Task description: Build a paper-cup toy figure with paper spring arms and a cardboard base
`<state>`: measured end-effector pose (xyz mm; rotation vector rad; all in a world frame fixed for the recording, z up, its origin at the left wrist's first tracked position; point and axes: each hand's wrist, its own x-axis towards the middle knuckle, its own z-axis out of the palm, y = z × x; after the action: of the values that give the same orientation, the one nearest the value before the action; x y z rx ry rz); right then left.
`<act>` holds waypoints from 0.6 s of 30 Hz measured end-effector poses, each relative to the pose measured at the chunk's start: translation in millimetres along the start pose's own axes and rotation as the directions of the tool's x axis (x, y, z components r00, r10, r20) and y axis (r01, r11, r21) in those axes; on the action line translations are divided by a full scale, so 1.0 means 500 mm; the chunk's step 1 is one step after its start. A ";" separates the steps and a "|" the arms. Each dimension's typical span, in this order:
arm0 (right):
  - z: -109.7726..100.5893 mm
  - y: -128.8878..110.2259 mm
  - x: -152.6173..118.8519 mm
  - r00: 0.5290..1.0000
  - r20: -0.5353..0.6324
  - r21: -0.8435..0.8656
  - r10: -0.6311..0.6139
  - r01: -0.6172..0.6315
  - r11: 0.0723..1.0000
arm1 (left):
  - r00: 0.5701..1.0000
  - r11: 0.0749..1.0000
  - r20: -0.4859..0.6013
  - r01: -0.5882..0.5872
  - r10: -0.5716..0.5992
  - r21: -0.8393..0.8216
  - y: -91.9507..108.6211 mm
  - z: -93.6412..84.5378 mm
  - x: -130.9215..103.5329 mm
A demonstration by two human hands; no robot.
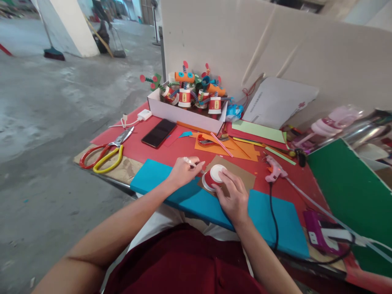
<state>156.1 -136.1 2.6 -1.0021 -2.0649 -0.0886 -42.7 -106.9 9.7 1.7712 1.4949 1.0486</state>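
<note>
My right hand (235, 196) grips a small red and white paper cup (211, 179), its fingers on the pale round end that faces up. The wide rim rests tilted on a piece of brown cardboard (246, 176). Just left of the cup, my left hand (185, 171) is closed around a slim, pale pen-like tool (190, 163). The tool's thin tip points at the side of the cup; whether it touches, I cannot tell. Under both forearms lies a bright blue sheet (183, 196) along the table's front edge.
A white box (183, 116) of cup figures with coiled paper limbs stands behind. Scissors (114, 147) and a phone (159, 132) lie left. A pink glue gun (275, 168) with its cable, a purple device (320, 232) and a green board (352, 192) are right.
</note>
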 end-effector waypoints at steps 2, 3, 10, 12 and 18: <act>0.000 0.000 0.000 1.000 -0.001 0.002 0.001 -0.001 1.000 | 1.000 1.000 0.003 0.000 0.000 0.002 -0.001 -0.001 0.000; 0.001 0.000 0.001 1.000 -0.003 0.003 0.001 -0.001 1.000 | 1.000 1.000 0.005 0.001 -0.001 -0.001 -0.001 -0.001 0.000; 0.001 0.001 0.000 1.000 -0.003 0.000 -0.012 0.012 1.000 | 1.000 1.000 0.016 -0.002 0.002 -0.015 0.001 -0.002 -0.017; 0.002 0.002 -0.001 1.000 -0.002 0.002 -0.008 0.008 1.000 | 1.000 1.000 0.007 -0.014 0.014 -0.008 0.006 -0.004 -0.027; 0.002 0.003 -0.003 1.000 0.008 0.006 0.000 0.000 1.000 | 0.998 0.995 -0.037 -0.044 0.047 0.088 0.022 -0.008 -0.061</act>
<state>156.8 -135.7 0.5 -1.0003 -2.0713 -0.0782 -42.0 -139.0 15.1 1.8629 1.5523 1.0606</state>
